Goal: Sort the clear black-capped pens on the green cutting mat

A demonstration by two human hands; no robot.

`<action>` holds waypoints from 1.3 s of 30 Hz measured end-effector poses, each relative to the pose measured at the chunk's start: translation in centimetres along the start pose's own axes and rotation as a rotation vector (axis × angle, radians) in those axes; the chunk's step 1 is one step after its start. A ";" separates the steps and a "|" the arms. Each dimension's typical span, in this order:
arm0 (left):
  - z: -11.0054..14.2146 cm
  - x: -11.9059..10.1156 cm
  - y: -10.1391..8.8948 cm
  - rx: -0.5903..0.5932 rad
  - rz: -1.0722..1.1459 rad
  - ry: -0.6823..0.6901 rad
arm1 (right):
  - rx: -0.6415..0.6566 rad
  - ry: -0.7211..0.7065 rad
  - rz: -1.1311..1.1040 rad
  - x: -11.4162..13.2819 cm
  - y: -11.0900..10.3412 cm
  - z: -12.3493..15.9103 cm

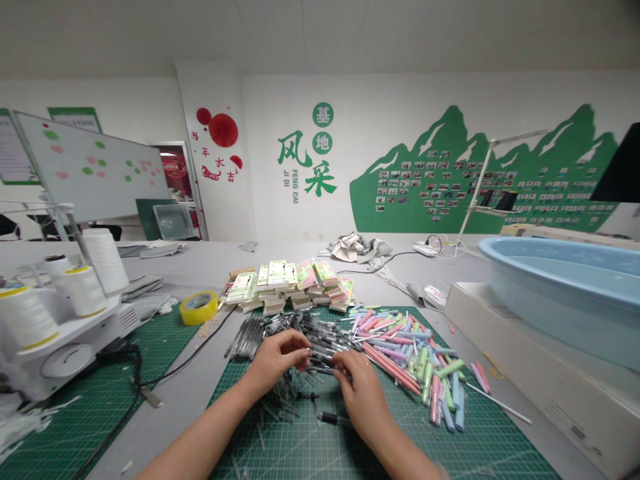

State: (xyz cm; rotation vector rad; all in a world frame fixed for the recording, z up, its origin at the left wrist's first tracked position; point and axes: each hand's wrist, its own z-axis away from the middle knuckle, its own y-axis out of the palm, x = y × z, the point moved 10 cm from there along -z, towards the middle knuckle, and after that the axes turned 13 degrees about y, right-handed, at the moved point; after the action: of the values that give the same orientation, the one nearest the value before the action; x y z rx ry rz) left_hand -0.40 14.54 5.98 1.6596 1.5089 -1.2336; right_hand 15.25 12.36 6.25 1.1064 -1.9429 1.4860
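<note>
A pile of slim black and clear pens (320, 333) lies on the green cutting mat (420, 440), with both hands at its near edge. My left hand (277, 360) is closed, thumb and fingers pinched together; what is between them is too small to make out. To its right, my right hand (361, 390) is closed, its fingertips around the end of a slim dark pen (323, 370) pointing left. Under the right palm lies a thicker black pen piece (333, 419). Pastel pen barrels and caps (425, 360) are heaped right of my right hand.
Small boxes (280, 277) are stacked behind the pens. Yellow tape (199, 308) sits at left, near a sewing machine (65, 347) with thread cones. A blue basin (560, 293) rests on a white box (525, 367) at right. Cloth scraps (357, 248) lie farther back.
</note>
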 end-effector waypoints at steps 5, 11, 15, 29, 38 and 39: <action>0.2 -0.4 0.8 0.036 -0.098 0.010 | 0.022 -0.015 0.008 0.5 0.2 0.3; 0.4 0.3 0.8 0.027 -0.071 -0.002 | 0.106 0.039 -0.188 0.2 0.9 0.1; 0.5 0.8 0.7 0.013 0.011 -0.032 | 0.118 0.129 -0.274 -0.8 1.2 -0.2; 0.7 0.3 0.9 0.045 0.089 -0.055 | 0.263 0.241 -0.431 -1.7 2.5 -0.2; 0.6 0.5 0.8 0.041 0.107 -0.037 | 0.279 0.205 -0.441 -1.2 2.5 -0.2; 0.6 0.5 0.9 0.040 0.109 -0.037 | 0.257 0.208 -0.442 -1.4 2.3 -0.3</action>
State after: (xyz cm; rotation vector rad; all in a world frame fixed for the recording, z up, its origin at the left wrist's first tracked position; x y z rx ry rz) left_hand 0.27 14.07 5.14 1.7115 1.3612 -1.2364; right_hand 14.14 13.28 3.94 1.3253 -1.2879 1.5490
